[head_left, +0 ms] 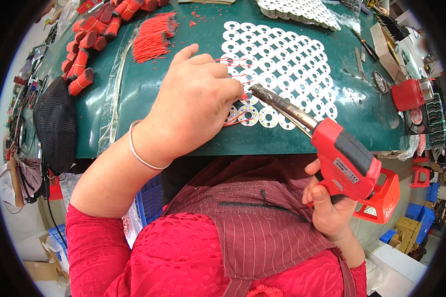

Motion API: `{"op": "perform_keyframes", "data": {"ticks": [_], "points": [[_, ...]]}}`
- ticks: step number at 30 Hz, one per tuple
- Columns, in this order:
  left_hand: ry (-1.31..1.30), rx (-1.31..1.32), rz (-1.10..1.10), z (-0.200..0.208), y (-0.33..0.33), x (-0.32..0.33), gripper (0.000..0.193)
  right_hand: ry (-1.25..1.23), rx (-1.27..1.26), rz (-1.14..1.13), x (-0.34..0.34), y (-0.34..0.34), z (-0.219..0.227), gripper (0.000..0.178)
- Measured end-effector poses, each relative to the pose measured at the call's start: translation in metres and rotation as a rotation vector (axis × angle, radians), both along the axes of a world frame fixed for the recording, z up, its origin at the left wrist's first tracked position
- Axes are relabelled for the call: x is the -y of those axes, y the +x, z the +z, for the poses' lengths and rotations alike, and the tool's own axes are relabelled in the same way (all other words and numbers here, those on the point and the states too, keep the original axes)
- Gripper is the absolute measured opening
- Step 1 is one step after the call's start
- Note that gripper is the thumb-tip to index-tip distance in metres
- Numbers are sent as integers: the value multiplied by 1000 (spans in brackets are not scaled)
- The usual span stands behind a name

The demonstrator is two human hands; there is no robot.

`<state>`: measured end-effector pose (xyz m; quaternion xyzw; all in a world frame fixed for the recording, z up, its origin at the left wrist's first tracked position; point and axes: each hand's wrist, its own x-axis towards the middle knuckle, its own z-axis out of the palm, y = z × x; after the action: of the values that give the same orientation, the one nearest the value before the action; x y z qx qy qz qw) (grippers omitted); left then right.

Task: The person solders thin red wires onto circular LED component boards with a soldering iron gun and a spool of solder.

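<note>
The table [262, 141] is green and shiny. A white sheet of round boards [284, 74] lies on it, in front of the person. Thin red wires [239, 120] lie on its left edge. The left hand [195, 96] is over that edge, with its fingers curled. Its thumb is right by the wires, but I cannot tell if it pinches one. The right hand [332, 210] is wrapped around a red and black soldering gun [344, 158], whose dark tip points at the left hand.

A pile of loose red wires [154, 37] and tied red bundles [86, 44] lie on the table's far left part. More white boards [300, 12] sit at the back. A red can [406, 95] stands on the right. Lower right, on the floor, are a red stool [389, 195], blue crates [422, 220] and a brown box [408, 233].
</note>
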<state>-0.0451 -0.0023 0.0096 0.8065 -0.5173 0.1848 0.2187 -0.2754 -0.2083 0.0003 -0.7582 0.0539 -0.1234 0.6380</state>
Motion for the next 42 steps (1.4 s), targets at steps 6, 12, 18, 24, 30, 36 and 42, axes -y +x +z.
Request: {"op": "perform_keyframes", "data": {"ticks": [6, 12, 18, 24, 30, 36, 42], "points": [[-8, -1, -2, 0, 0, 1, 11, -7, -1, -12, -3, 1, -1, 53], [5, 5, 1, 0, 0, 0, 11, 120, 49, -42, -6, 5, 1, 45], [-2, -12, -5, 0, 0, 0, 12, -55, -21, -27, -2, -1, -2, 50], [-5, -4, -7, 0, 0, 0, 12, 26, -20, -69, -4, 2, 1, 33], [-23, 1, -13, 0, 0, 0, 11, -10, 6, -38, -1, 2, 1, 54], [-32, 2, -9, -1, 0, 1, 11, -24, 13, -29, 1, 0, 1, 54], [-11, -17, -13, -1, 0, 1, 13, 130, 14, -43, -1, 0, 3, 45]]}}
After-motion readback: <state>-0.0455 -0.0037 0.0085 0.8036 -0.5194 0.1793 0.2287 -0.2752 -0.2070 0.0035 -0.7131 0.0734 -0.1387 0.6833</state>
